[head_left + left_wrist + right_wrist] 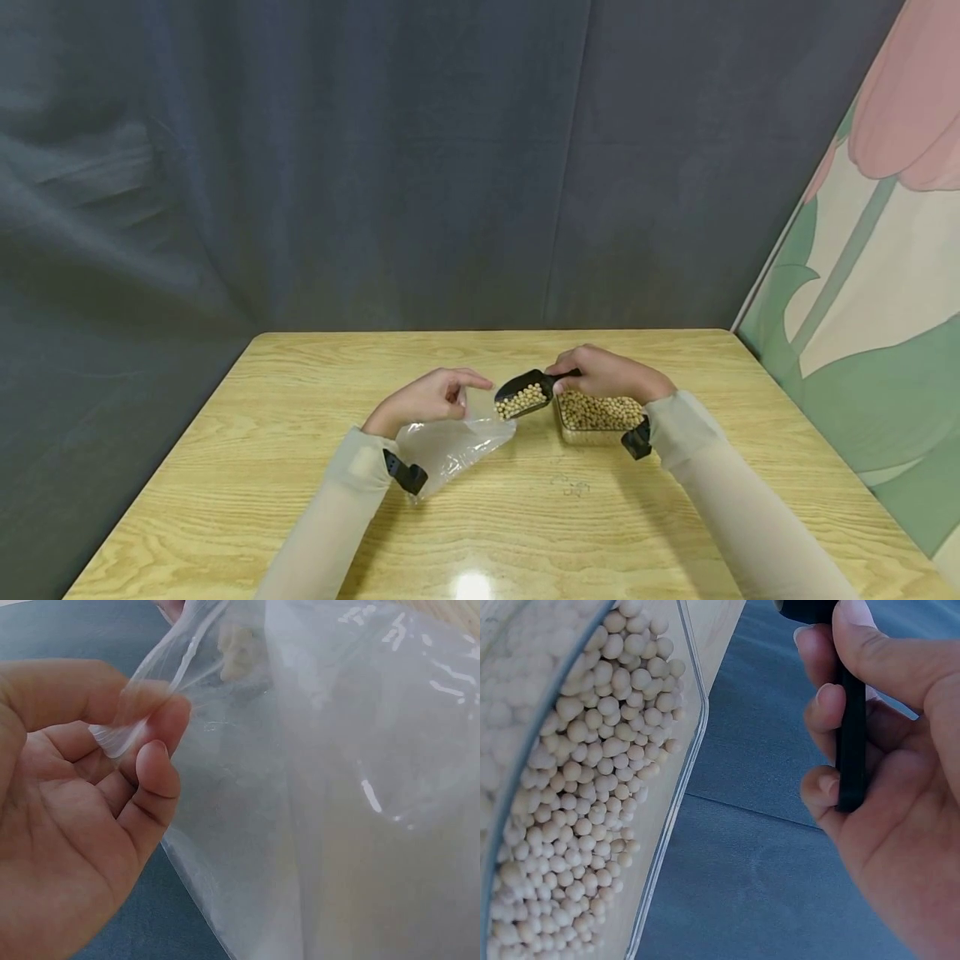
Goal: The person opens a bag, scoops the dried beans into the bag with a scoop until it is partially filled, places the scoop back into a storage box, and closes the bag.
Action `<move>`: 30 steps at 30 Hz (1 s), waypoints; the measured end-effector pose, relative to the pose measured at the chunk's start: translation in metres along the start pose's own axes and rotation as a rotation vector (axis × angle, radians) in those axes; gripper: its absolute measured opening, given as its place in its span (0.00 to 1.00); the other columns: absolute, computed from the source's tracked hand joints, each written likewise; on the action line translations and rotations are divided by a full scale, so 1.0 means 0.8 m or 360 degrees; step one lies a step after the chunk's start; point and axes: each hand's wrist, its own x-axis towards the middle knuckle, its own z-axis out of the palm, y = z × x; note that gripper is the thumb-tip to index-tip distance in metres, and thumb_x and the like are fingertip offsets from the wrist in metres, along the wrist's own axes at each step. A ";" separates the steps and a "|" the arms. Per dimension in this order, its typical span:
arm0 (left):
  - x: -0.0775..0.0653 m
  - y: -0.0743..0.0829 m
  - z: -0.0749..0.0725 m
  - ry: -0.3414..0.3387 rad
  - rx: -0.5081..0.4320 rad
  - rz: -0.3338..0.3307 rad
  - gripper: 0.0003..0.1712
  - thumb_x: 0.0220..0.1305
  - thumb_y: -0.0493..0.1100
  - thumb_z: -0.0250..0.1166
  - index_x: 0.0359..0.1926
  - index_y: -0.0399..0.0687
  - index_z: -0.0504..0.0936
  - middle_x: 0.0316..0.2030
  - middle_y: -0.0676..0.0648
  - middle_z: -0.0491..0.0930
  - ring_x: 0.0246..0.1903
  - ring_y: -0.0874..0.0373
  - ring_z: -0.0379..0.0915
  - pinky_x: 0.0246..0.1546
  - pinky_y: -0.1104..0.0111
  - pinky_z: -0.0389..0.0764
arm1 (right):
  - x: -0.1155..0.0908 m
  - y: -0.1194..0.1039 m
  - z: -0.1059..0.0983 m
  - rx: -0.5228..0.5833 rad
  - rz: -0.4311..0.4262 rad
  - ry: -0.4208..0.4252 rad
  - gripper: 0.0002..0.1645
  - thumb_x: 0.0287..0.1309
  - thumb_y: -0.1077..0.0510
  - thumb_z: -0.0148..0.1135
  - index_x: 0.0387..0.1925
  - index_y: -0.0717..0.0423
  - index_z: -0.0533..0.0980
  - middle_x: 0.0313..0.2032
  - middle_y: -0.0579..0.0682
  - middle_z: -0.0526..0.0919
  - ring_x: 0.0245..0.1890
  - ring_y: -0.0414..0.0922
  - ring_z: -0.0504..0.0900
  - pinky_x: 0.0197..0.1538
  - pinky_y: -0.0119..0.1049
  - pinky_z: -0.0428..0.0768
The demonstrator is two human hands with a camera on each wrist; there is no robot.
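Observation:
In the head view my right hand (611, 372) grips a black scoop (515, 384) by its handle, with pale round beans (522, 402) lying in the scoop's bowl. My left hand (426, 398) pinches the edge of a clear plastic bag (468, 447) that hangs down to the table. The scoop's tip is just right of the left fingers, over the bag's mouth. The left wrist view shows the bag's rim (120, 742) between finger and thumb. In the right wrist view, fingers and thumb wrap the black handle (852, 742).
Below the right hand, a clear rectangular container (588, 437) holds many more beans (600, 410). All of this is on a wood-grain table (300, 433). A dark curtain (420, 167) hangs behind it, and a flower-patterned panel (892, 333) stands on the right.

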 end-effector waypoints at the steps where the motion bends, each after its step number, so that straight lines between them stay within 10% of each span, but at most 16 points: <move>1: 0.000 0.000 0.000 -0.0002 0.0002 -0.0001 0.30 0.56 0.24 0.55 0.62 0.32 0.72 0.58 0.37 0.71 0.25 0.64 0.66 0.27 0.74 0.68 | 0.000 0.000 0.000 -0.0002 -0.0006 -0.0001 0.23 0.65 0.59 0.57 0.58 0.67 0.74 0.51 0.60 0.82 0.50 0.51 0.82 0.51 0.42 0.80; 30: -0.001 0.006 -0.002 0.0015 -0.0022 0.0008 0.30 0.55 0.26 0.55 0.62 0.32 0.72 0.56 0.37 0.73 0.26 0.65 0.67 0.28 0.75 0.69 | 0.005 -0.010 -0.014 -0.0088 -0.0094 -0.0007 0.18 0.63 0.61 0.58 0.53 0.63 0.79 0.37 0.50 0.85 0.24 0.35 0.69 0.31 0.31 0.69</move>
